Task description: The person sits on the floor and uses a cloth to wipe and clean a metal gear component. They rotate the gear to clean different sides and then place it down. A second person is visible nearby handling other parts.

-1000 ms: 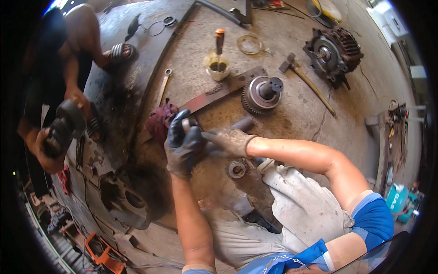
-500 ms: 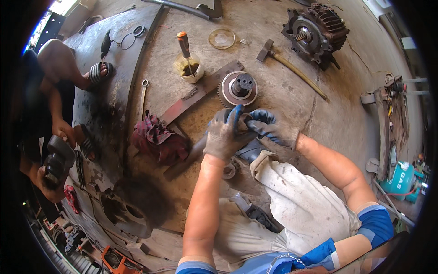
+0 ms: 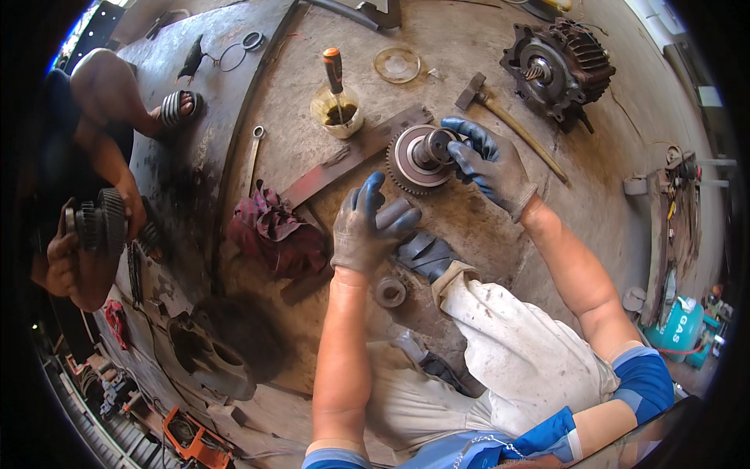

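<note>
A toothed gear (image 3: 405, 170) stands on the floor with a short metal shaft rising from its middle. My right hand (image 3: 494, 168), in a grey glove with blue fingers, pinches a dark ring-shaped part (image 3: 442, 145) at the top of that shaft. Its fingers partly hide the part, so I cannot tell how far it sits over the shaft. My left hand (image 3: 363, 227), gloved alike, hovers just left of my boot and below the gear. Its fingers are spread and hold nothing.
Near the gear lie a flat metal bar (image 3: 344, 166), a tub with a screwdriver (image 3: 334, 117), a hammer (image 3: 519, 129), a spanner (image 3: 255, 160), a checked rag (image 3: 277, 238) and a ring (image 3: 390, 291). A motor housing (image 3: 555, 70) stands far right. At left, another person holds a gear (image 3: 101, 221).
My hands have parted. The right one has carried the dark ring-shaped part up to the shaft; the left is now open. The person at left has turned their gear.
</note>
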`<state>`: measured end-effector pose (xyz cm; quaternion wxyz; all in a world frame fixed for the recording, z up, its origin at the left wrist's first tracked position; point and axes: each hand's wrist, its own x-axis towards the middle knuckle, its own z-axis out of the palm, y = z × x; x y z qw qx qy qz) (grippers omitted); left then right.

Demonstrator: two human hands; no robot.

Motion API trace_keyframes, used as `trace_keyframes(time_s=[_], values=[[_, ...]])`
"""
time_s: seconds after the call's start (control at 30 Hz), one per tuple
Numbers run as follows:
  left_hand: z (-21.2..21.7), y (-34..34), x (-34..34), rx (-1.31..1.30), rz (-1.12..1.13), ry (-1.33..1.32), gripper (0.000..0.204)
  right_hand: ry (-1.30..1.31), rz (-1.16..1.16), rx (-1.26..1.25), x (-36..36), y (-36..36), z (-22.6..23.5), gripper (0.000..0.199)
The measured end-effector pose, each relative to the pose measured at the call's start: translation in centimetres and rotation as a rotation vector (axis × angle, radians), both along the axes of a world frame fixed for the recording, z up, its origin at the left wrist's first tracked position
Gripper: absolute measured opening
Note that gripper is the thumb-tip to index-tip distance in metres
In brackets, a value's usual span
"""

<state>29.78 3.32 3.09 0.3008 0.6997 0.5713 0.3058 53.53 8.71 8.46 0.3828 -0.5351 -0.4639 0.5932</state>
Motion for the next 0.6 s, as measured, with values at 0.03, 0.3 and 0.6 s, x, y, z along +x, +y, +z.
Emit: trace_keyframes(time_s=[0.03,0.3,0.6], values=[[-0.1,-0.1,-0.2,0.006,0.001,0.003,0.079,-0.004,0.006,-0.014,-0.1,0.2,-0.1,0.048],[-0.5,0.0,-1.4,0.009,0.044,0.023,0.074,-0.096,0.076,0.115,0.0,0.2,-1.2,0.062],[-0.8,0.2,-0.8,-0.005,0.023,0.004,0.073,-0.515,0.171,0.435,0.0,0.3,-1.3,0.079]])
